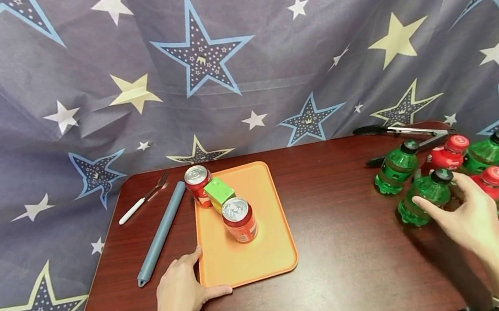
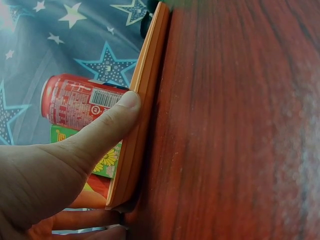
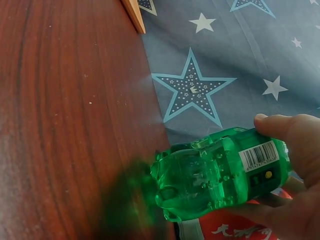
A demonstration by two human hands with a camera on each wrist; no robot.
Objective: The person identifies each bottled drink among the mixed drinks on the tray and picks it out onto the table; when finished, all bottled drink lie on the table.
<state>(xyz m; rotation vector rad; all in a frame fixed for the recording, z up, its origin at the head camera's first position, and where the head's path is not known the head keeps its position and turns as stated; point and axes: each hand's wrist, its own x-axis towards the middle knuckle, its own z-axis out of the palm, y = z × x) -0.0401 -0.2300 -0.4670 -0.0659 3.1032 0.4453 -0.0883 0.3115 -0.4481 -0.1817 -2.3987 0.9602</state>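
My left hand [image 1: 178, 292] rests at the near left corner of an orange tray [image 1: 266, 227], thumb along the front rim and fingers at the left side. On the tray, a red soda can [image 1: 241, 225] stands close to a small green box [image 1: 220, 193]. Another red can [image 1: 198, 183] overlaps the tray's far left corner. Over at the right, my right hand [image 1: 471, 215] grips a green soda bottle [image 1: 425, 196] with a black cap, thumb on one side and fingers on the other. In the right wrist view the bottle's base is close over the table.
More green bottles [image 1: 395, 170] and red-capped bottles [image 1: 449, 153] crowd around the right hand. Behind them lie black-tipped tongs [image 1: 404, 130]. Left of the tray are a blue-grey rod [image 1: 161, 234] and a white-handled fork [image 1: 134, 211]. A star-patterned cloth [image 1: 296, 76] hangs behind the table.
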